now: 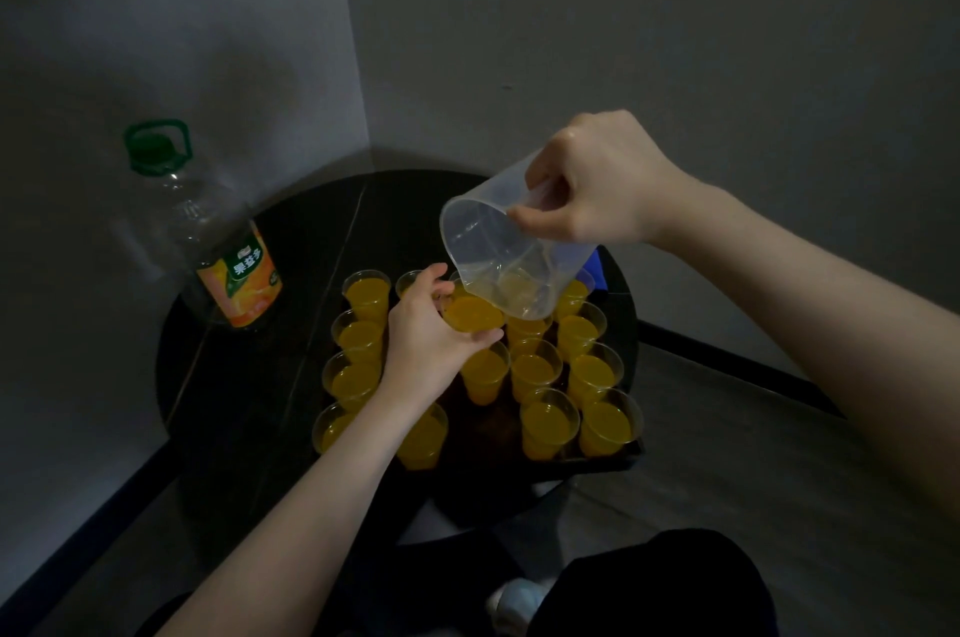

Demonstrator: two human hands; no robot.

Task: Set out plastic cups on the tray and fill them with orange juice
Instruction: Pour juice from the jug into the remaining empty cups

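The right hand [597,184] grips a clear plastic measuring jug [511,249] by its handle, fingers curled tight around it, and holds the jug tipped steeply so that its open mouth faces down and toward the left hand. Only a thin pale film of juice shows in the jug's lowest part. Directly under that lip, the left hand [428,342] grasps a small clear plastic cup of orange juice [474,315], thumb on the near side and fingers round the far side, lifted a little above the others; the cup is full nearly to the rim and the jug's edge is touching or just above it, which of the two I cannot tell.

Below and around the left hand, more small clear plastic cups filled with orange juice [537,371] stand upright in close rows on a dark rectangular tray [618,457]. The left forearm crosses over the nearer cups on that side and hides part of them.

The tray rests on a round black table [244,376]. Well to the outside of the left hand, on the table's far edge, stands a large clear plastic juice bottle with a green cap and handle and an orange label [208,241], upright and apparently empty.
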